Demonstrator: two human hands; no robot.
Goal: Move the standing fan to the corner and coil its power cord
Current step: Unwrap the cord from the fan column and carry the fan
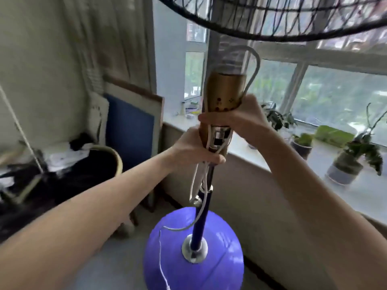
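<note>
1. Standing fan [272, 37]: we see it upright on its purple base [219, 260], on the floor close to the wall under the window, near the corner where a blue framed board [129, 126] leans
2. Left hand [194, 147]: clenched round the lower end of the gold control column [225, 91], pinning strands of the white power cord [259, 61] against it
3. Right hand [236, 120]: wrapped round the column just above the left hand, over the same strands; a loop of cord rises above it beside the column
4. Progress, in our judgement: the move looks largely done, while the coiling is only partway, since one length runs down the blue pole [204, 208], across the base and out of the lower edge
5. Left to do: gather that tail into the loops and secure it; we cannot tell where the plug lies
</note>
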